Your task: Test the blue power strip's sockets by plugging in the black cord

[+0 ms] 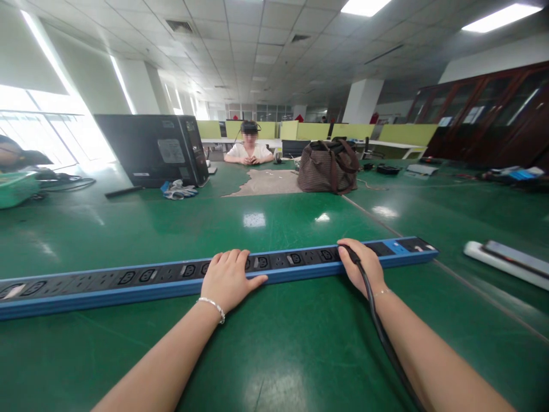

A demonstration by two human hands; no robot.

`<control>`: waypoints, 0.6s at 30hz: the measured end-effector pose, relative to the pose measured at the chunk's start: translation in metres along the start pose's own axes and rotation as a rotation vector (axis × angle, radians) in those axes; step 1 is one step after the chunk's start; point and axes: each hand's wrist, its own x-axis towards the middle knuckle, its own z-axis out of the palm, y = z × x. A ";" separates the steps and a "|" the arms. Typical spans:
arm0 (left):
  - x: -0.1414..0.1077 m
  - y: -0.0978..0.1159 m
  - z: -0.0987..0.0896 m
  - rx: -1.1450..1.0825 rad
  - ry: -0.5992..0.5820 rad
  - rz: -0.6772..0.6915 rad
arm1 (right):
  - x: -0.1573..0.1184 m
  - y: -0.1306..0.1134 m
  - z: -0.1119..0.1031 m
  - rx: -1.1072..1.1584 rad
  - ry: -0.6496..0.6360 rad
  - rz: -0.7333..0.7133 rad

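A long blue power strip (163, 276) with black sockets lies across the green table, running from the left edge to the right of centre. My left hand (229, 278) rests over its middle, gripping it with the fingers on top and the thumb along the near side. Further right, my right hand (361, 268) holds the end of a black cable (377, 320) at the sockets. The plug end is hidden by the fingers, so how far it sits in a socket does not show. The cable hangs back along my right forearm.
On the green table (295, 223) are a black computer case (150, 149), gloves (179, 190), a brown bag (328, 167), a green basket (17, 187) and a white strip-like object (510, 264). A person (249, 150) sits opposite; another is partly visible far left.
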 end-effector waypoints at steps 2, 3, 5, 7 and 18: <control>0.000 0.000 0.000 -0.003 0.001 -0.001 | -0.002 -0.002 0.000 0.003 -0.001 0.010; 0.000 0.000 0.000 -0.005 0.003 0.002 | -0.003 -0.002 0.000 -0.008 -0.006 0.017; 0.000 0.000 0.001 -0.008 0.005 0.010 | -0.003 -0.002 0.000 -0.038 -0.014 0.037; 0.000 0.000 0.001 -0.005 0.006 0.012 | -0.002 -0.001 0.000 -0.066 -0.025 0.064; 0.000 0.001 -0.001 0.008 -0.011 -0.010 | 0.002 0.002 0.002 -0.032 -0.066 0.075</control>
